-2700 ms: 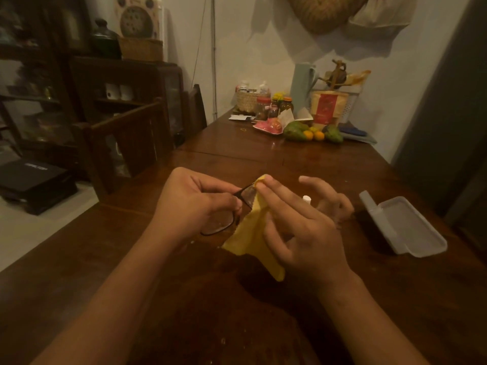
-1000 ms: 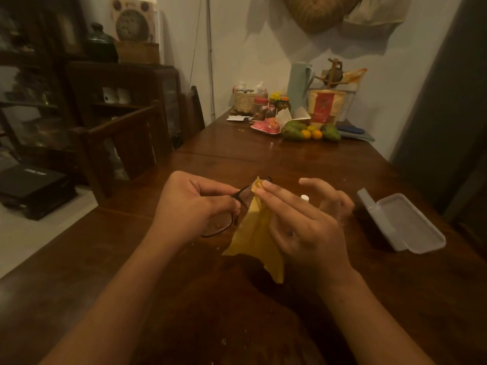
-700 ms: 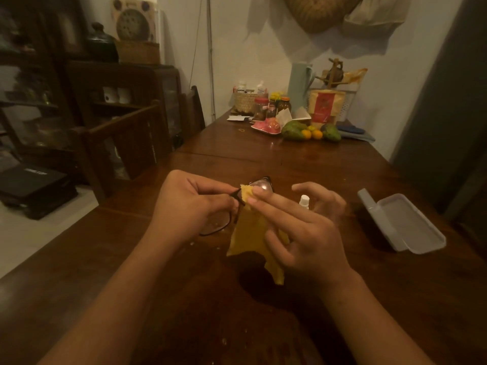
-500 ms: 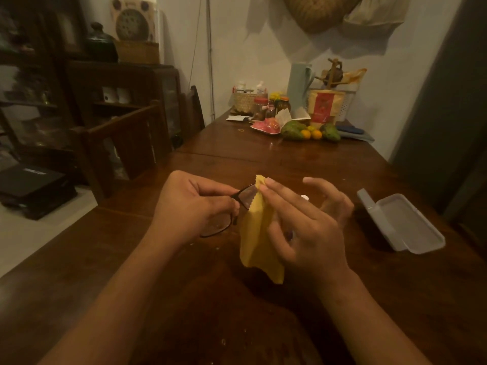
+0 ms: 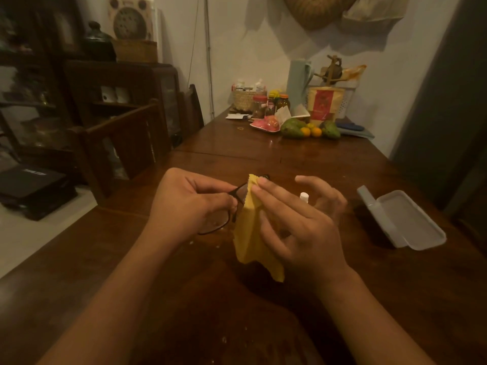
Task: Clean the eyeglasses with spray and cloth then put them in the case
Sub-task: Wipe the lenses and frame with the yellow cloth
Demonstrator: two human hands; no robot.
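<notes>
My left hand (image 5: 189, 204) grips the dark-framed eyeglasses (image 5: 238, 192) at the bridge, above the wooden table (image 5: 303, 156). One lens pokes out below that hand. My right hand (image 5: 297, 227) pinches a yellow cloth (image 5: 250, 233) over the other lens, thumb behind, fingers in front. The cloth hangs down toward the table. Behind my right hand the white cap of a small spray bottle (image 5: 303, 196) shows; its body is hidden. A grey glasses case (image 5: 403, 219) lies open on the right.
The table's far end holds a basket (image 5: 245, 98), jars, a pink plate, green and orange fruit (image 5: 305, 130) and a red packet. A wooden chair (image 5: 123, 143) stands at the left edge, with dark cabinets behind it.
My right hand has rubbed the cloth up and down over the lens; the cloth now covers the lens up to its top corner. The left hand has stayed where it was.
</notes>
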